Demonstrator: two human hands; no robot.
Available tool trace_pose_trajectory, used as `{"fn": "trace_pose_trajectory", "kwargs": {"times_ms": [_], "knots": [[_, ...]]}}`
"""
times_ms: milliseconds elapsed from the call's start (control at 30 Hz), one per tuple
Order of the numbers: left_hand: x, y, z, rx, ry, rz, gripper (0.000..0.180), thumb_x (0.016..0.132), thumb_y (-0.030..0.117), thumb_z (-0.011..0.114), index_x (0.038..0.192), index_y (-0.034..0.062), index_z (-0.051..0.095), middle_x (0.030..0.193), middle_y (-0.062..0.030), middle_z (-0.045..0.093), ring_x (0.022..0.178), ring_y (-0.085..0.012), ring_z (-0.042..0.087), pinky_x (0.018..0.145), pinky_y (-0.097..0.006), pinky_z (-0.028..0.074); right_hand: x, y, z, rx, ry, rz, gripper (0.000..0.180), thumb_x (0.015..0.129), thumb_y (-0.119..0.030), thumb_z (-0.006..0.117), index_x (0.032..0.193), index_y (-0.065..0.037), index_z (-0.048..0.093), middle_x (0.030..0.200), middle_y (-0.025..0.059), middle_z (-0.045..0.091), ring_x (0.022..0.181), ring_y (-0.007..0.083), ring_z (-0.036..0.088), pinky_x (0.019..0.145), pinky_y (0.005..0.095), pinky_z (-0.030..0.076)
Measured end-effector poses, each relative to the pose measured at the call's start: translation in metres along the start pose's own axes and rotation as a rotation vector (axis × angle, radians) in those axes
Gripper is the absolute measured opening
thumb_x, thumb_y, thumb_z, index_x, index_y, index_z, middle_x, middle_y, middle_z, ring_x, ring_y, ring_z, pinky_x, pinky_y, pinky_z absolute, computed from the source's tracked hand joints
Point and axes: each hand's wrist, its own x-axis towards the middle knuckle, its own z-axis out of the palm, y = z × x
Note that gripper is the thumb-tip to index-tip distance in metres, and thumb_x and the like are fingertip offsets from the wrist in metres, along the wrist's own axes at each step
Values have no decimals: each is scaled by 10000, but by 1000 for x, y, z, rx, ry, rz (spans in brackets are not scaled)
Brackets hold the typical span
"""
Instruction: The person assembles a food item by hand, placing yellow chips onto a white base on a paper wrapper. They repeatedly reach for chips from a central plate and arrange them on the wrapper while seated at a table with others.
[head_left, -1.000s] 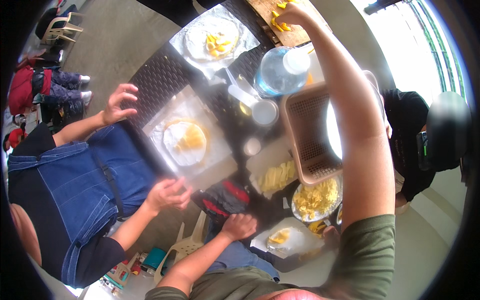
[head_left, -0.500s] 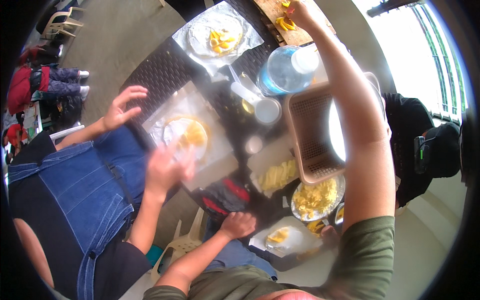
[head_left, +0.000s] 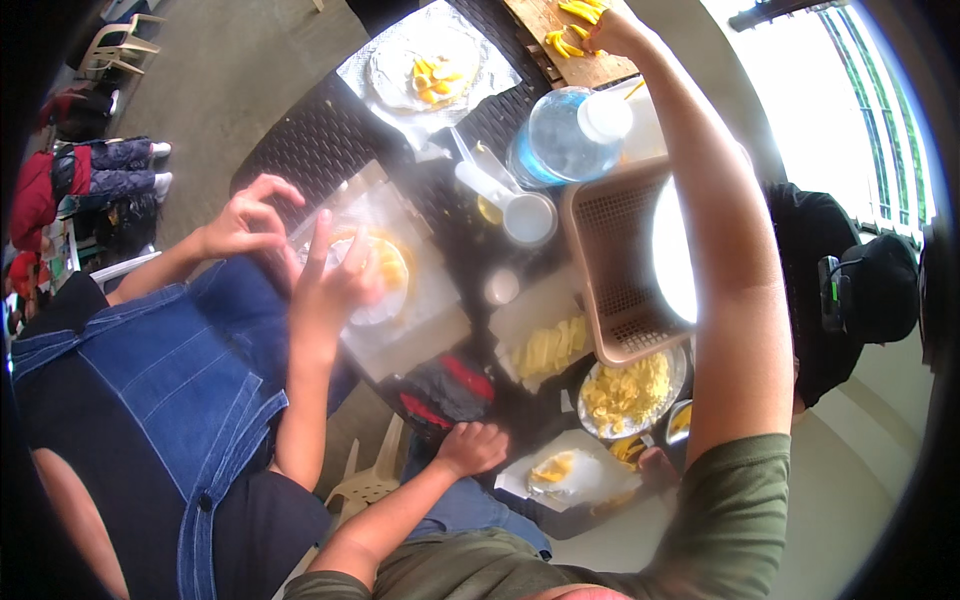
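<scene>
The person's right hand [head_left: 622, 38], fingers bent downward, is over a light-brown wooden board [head_left: 592, 72] beyond the tan rectangular plastic mesh basket [head_left: 573, 265]; the slender yellow strips [head_left: 562, 42] lie on that board, by its fingertips. Those are small and partly hidden, so I cannot tell whether they grip a strip. The left hand [head_left: 475, 449], loosely curled with no object visible in it, is at the near left of the basket, beside a grey-and-red cloth bundle [head_left: 448, 390]. A large clear plastic bottle with a white cap [head_left: 560, 150] stands just beyond the basket; a heap of yellow pieces [head_left: 625, 392] sits on the basket's near side. Well left of the basket, a co-worker's hands [head_left: 330, 285], fingers spread, are over a round white-and-yellow cake [head_left: 388, 285].
</scene>
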Motion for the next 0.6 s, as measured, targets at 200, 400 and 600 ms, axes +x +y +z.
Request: {"fn": "trace_pose_trajectory", "kwargs": {"times_ms": [200, 400, 600], "knots": [[1, 0, -1, -9, 21, 0, 183, 878, 396, 760, 995, 272, 694, 1049, 61, 611, 952, -176, 569, 823, -394, 425, -11, -25, -17, 196, -133, 189, 690, 801, -255, 843, 1469, -202, 677, 1231, 124, 772, 1050, 264, 714, 925, 389, 582], [1, 1, -3, -7, 3, -6, 183, 874, 390, 761, 990, 269, 689, 1046, 54, 609, 949, -178, 569, 823, -392, 426, -10, -46, -26, 83, -301, 337, 628, 838, -352, 810, 1430, -173, 705, 1131, 125, 798, 989, 250, 732, 891, 384, 581], [7, -2, -4, -12, 15, 35, 171, 872, 385, 757, 975, 269, 684, 1033, 50, 602, 943, -180, 569, 819, -393, 426, -29, -21, -15, -15, -83, 272, 486, 873, -415, 769, 1275, -141, 779, 976, 124, 810, 892, 276, 757, 823, 409, 579]]}}
